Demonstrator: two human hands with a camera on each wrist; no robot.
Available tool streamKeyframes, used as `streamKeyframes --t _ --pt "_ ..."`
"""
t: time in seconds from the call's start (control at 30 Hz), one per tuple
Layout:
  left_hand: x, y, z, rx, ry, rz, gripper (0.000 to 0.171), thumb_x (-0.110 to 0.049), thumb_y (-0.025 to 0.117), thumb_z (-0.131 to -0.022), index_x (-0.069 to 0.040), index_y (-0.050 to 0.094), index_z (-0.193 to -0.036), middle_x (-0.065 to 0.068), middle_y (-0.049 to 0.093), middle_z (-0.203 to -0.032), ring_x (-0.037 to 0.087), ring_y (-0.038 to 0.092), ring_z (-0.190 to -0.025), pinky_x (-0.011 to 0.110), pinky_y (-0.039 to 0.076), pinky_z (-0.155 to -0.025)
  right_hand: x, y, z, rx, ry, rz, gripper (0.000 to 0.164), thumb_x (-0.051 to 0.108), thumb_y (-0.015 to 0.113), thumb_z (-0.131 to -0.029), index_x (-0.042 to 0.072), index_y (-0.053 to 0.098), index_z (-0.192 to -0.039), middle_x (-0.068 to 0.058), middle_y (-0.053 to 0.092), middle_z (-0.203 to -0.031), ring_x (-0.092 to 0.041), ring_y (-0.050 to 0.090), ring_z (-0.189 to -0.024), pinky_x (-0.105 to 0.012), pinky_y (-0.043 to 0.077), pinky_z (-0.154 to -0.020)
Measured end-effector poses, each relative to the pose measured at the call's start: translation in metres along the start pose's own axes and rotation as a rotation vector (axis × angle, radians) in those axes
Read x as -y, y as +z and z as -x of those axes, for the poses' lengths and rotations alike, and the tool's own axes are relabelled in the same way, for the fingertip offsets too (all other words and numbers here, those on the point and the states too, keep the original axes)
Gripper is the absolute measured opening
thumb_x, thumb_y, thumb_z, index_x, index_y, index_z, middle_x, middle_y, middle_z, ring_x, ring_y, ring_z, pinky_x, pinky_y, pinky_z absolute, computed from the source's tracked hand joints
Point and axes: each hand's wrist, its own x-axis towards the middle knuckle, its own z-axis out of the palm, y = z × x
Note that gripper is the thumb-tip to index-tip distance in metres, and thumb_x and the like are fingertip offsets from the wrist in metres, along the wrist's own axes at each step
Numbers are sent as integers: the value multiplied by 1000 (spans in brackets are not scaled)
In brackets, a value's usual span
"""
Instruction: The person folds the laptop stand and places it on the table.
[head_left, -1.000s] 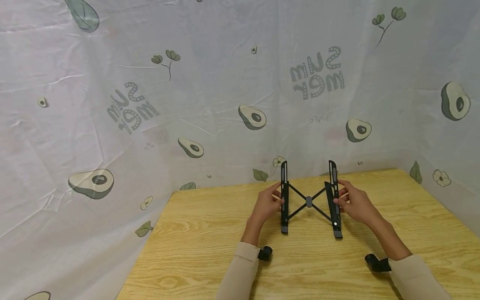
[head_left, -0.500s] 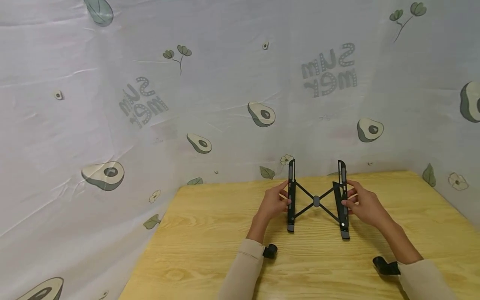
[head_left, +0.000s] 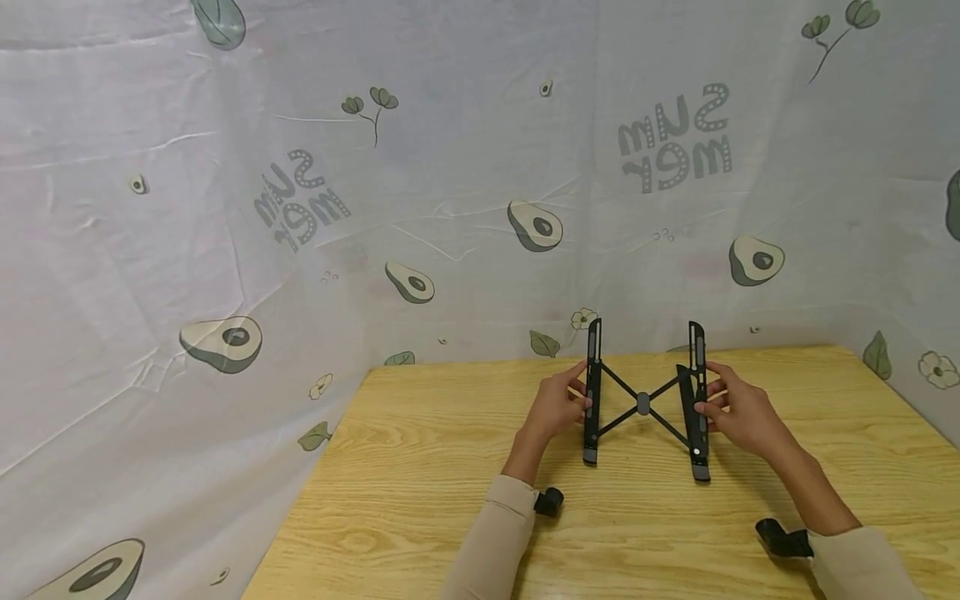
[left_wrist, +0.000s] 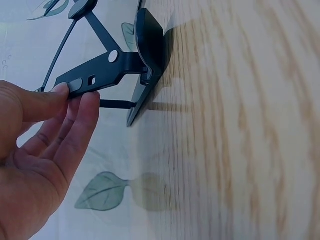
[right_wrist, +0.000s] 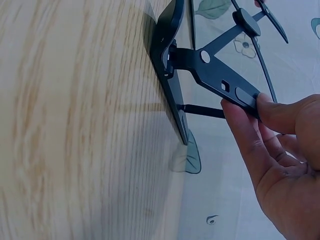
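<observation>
A black folding laptop stand [head_left: 642, 403] stands unfolded on the wooden table, its two side rails joined by an X-shaped brace with a grey hub. My left hand [head_left: 557, 403] pinches the left rail near its middle. On the other side, my right hand [head_left: 738, 408] pinches the right rail at about the same height. The left wrist view shows the thumb and fingers of the left hand [left_wrist: 50, 135] on the upper bar, above the base bar on the table. In the right wrist view the right hand [right_wrist: 280, 150] grips its upper bar likewise, beside a grey pad.
The wood-grain table [head_left: 420, 467] reaches back to a pale curtain [head_left: 450, 167] printed with avocados and leaves. Black camera mounts show at the left wrist [head_left: 550, 502] and the right wrist [head_left: 783, 539], close above the table.
The whole head view has shifted, so the stand and both hands appear farther right. Both hands keep hold of the stand's rails, and its shape looks the same.
</observation>
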Motion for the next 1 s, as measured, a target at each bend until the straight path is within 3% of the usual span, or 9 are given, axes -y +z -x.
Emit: streamKeyframes --t 0.43,1.0 --pt "-3 4 1 -28 17 -31 74 6 68 -101 -22 46 -165 14 74 -114 6 70 -76 22 61 -61 1 1 2 -40 14 7 70 -4 68 -102 -16 30 -159 -33 62 -117 -39 74 -95 -35 66 -64" --pt "-4 9 1 -32 18 7 72 7 68 -101 -18 46 -164 14 73 -113 6 68 -73 22 60 -60 2 3 0 -57 32 8 70 -2 69 -101 -14 32 -159 -34 62 -119 -42 74 -96 -34 65 -62"
